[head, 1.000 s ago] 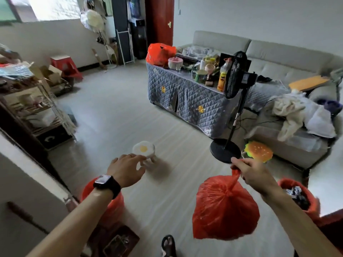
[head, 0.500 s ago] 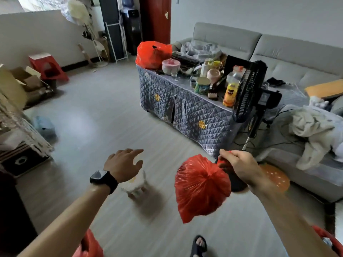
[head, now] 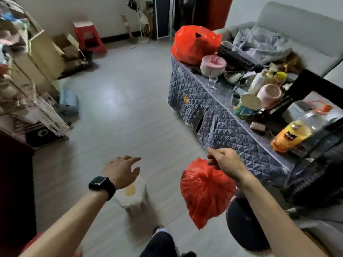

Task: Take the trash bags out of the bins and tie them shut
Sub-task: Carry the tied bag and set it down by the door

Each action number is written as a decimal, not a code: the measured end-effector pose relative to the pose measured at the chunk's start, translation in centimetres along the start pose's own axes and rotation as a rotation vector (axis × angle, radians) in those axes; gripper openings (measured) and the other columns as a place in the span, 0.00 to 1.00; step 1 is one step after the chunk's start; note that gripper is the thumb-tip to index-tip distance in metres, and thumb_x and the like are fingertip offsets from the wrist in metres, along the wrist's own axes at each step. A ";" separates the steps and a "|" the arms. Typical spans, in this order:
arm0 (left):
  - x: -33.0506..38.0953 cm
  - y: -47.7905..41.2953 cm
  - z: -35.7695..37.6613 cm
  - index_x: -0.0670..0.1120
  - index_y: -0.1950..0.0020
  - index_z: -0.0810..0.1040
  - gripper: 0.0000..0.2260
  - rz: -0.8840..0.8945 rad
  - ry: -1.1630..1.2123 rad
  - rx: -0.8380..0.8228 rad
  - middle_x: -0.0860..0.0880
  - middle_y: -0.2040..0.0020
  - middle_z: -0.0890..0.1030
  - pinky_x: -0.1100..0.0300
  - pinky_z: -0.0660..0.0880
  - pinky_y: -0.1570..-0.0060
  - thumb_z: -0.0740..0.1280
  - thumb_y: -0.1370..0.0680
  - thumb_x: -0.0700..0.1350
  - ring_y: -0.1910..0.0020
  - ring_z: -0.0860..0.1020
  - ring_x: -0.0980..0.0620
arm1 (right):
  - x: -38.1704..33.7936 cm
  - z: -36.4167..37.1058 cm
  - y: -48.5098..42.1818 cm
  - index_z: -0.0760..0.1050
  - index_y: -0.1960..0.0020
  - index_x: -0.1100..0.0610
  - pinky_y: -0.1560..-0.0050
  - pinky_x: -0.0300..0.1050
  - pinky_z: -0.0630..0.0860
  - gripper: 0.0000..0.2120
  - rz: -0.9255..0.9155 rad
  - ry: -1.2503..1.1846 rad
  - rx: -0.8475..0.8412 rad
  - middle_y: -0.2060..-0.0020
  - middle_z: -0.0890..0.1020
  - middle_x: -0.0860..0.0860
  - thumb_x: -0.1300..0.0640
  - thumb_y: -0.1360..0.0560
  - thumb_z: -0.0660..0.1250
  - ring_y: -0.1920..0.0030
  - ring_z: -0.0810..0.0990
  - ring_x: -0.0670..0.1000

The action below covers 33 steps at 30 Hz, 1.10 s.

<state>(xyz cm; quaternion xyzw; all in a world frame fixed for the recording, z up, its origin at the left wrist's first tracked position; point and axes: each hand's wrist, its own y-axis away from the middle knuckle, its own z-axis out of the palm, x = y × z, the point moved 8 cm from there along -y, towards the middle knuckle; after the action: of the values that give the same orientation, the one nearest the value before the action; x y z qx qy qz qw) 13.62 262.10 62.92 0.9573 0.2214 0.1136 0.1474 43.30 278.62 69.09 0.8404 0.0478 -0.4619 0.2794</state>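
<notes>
A full red trash bag (head: 206,191) hangs in the air from my right hand (head: 225,161), which grips its gathered neck. My left hand (head: 121,170), with a black watch on the wrist, floats empty with spread fingers above a small white stool (head: 132,196) that looks like a fried egg. A second, larger red bag (head: 194,43) sits on the near end of the quilt-covered table (head: 219,125). A sliver of red (head: 37,240) shows at the bottom left under my left forearm; I cannot tell what it is.
The table carries bottles, tins, bowls and a glass. A black fan base (head: 245,225) stands on the floor under my right arm. A grey sofa (head: 304,30) lies behind the table. Shelves and cardboard boxes (head: 46,52) line the left, with a red stool (head: 87,38) behind.
I have walked forward toward the table and the view has tilted down. The bag swings in my right hand. The bin with a red liner at the right has left the view.
</notes>
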 end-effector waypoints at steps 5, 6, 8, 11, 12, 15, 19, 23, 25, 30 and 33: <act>-3.0 -12.0 -2.5 0.63 0.26 0.65 0.22 -0.077 0.040 0.021 0.54 0.29 0.72 0.51 0.72 0.37 0.57 0.21 0.60 0.32 0.71 0.49 | -6.5 0.3 -13.4 0.83 0.59 0.57 0.45 0.61 0.80 0.27 -0.048 0.050 -0.046 0.65 0.87 0.52 0.33 0.35 0.65 0.56 0.86 0.56; -3.8 -15.3 -3.3 0.62 0.26 0.65 0.22 -0.090 0.055 0.020 0.54 0.28 0.72 0.51 0.71 0.37 0.57 0.20 0.60 0.31 0.71 0.48 | -8.3 0.6 -17.0 0.83 0.59 0.57 0.45 0.61 0.80 0.26 -0.054 0.060 -0.051 0.65 0.87 0.52 0.33 0.34 0.66 0.56 0.86 0.56; -5.0 -20.1 -5.0 0.61 0.25 0.65 0.22 -0.101 0.094 0.012 0.53 0.28 0.72 0.51 0.70 0.35 0.58 0.20 0.59 0.31 0.71 0.48 | -11.3 1.3 -21.9 0.83 0.59 0.57 0.47 0.59 0.80 0.28 -0.059 0.070 -0.065 0.64 0.87 0.53 0.32 0.36 0.66 0.55 0.86 0.58; -6.4 -27.3 -8.3 0.59 0.25 0.65 0.23 -0.115 0.086 0.029 0.52 0.28 0.72 0.52 0.70 0.35 0.58 0.20 0.58 0.31 0.70 0.47 | -16.3 2.1 -29.0 0.83 0.57 0.61 0.55 0.51 0.77 0.24 -0.071 0.043 -0.079 0.61 0.87 0.57 0.38 0.29 0.68 0.54 0.85 0.61; -7.1 -30.1 -9.7 0.59 0.24 0.64 0.23 -0.129 0.100 0.038 0.51 0.28 0.72 0.51 0.70 0.35 0.58 0.20 0.58 0.30 0.70 0.47 | -18.2 2.4 -31.8 0.82 0.55 0.62 0.57 0.49 0.75 0.22 -0.076 0.031 -0.092 0.60 0.86 0.59 0.42 0.25 0.68 0.57 0.85 0.59; -8.6 -37.1 -13.7 0.60 0.24 0.63 0.24 -0.146 0.127 0.065 0.51 0.29 0.73 0.49 0.70 0.34 0.58 0.21 0.59 0.30 0.69 0.46 | -23.0 3.6 -38.6 0.82 0.54 0.64 0.58 0.47 0.73 0.17 -0.079 -0.008 -0.128 0.60 0.84 0.58 0.49 0.21 0.67 0.62 0.82 0.50; -11.3 -46.8 -18.7 0.61 0.25 0.64 0.24 -0.182 0.113 0.118 0.52 0.30 0.74 0.49 0.70 0.36 0.59 0.22 0.59 0.31 0.70 0.46 | -29.5 6.1 -48.9 0.81 0.55 0.61 0.55 0.47 0.74 0.14 -0.111 -0.054 -0.178 0.61 0.84 0.56 0.50 0.21 0.67 0.60 0.82 0.50; -14.8 -56.3 -21.9 0.60 0.25 0.65 0.24 -0.226 0.121 0.138 0.53 0.30 0.74 0.49 0.70 0.35 0.59 0.22 0.59 0.31 0.70 0.47 | -35.6 9.7 -59.9 0.81 0.53 0.64 0.58 0.45 0.75 0.15 -0.121 -0.090 -0.256 0.59 0.83 0.56 0.51 0.21 0.66 0.60 0.82 0.50; -17.3 -61.4 -23.2 0.60 0.25 0.65 0.25 -0.267 0.110 0.111 0.53 0.30 0.74 0.50 0.69 0.35 0.58 0.23 0.59 0.31 0.70 0.47 | -38.6 11.7 -66.3 0.81 0.54 0.62 0.59 0.45 0.75 0.14 -0.102 -0.126 -0.297 0.57 0.83 0.56 0.51 0.21 0.66 0.60 0.82 0.51; -22.7 -72.2 -27.0 0.58 0.24 0.64 0.25 -0.367 0.094 0.045 0.52 0.29 0.73 0.52 0.69 0.34 0.57 0.22 0.58 0.30 0.70 0.48 | -46.1 15.8 -79.5 0.80 0.54 0.60 0.59 0.44 0.75 0.12 -0.048 -0.098 -0.402 0.55 0.83 0.55 0.52 0.20 0.66 0.59 0.82 0.51; -25.4 -78.8 -30.4 0.59 0.25 0.65 0.24 -0.387 0.139 0.075 0.52 0.30 0.74 0.51 0.68 0.33 0.58 0.22 0.57 0.30 0.70 0.48 | -51.0 18.1 -86.5 0.80 0.56 0.59 0.60 0.44 0.74 0.11 -0.050 -0.060 -0.423 0.56 0.82 0.54 0.52 0.21 0.66 0.60 0.81 0.51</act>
<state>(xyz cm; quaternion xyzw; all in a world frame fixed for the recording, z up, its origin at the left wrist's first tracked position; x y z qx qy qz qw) -47.97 325.14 61.10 0.8914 0.4151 0.1407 0.1150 -28.55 351.00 65.67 0.7476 0.1561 -0.4730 0.4394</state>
